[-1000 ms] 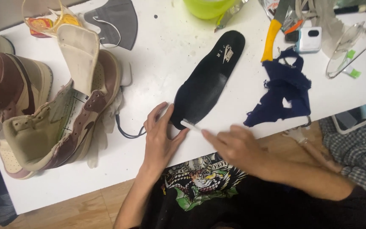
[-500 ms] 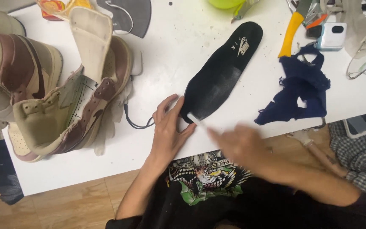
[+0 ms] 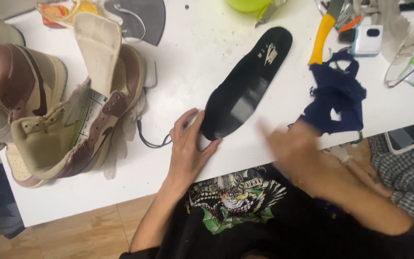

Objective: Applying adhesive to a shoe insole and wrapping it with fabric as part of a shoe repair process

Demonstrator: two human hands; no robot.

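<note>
A black insole (image 3: pixel 245 88) lies diagonally on the white table (image 3: pixel 192 57), heel end toward me. My left hand (image 3: pixel 190 148) rests at the table's front edge. Its thumb and fingers cup the insole's near end and hold it still. My right hand (image 3: pixel 293 148) is a motion blur to the right of the insole, just off the table edge and beside a dark blue cloth scrap (image 3: pixel 336 96). The blur hides whether it holds anything. A thin black cord (image 3: pixel 152 139) curls beside my left hand.
A taken-apart beige and brown high-top shoe (image 3: pixel 68 124) lies at the left, its tongue up, with a second shoe (image 3: pixel 5 86) behind it. At the back right are a yellow-handled tool (image 3: pixel 321 41), a small white device (image 3: pixel 366 39) and clear glasses (image 3: pixel 408 52).
My right hand, which held a small white stick at the insole's near end, has swung away to the right and is now blurred. My left hand stays at the insole.
</note>
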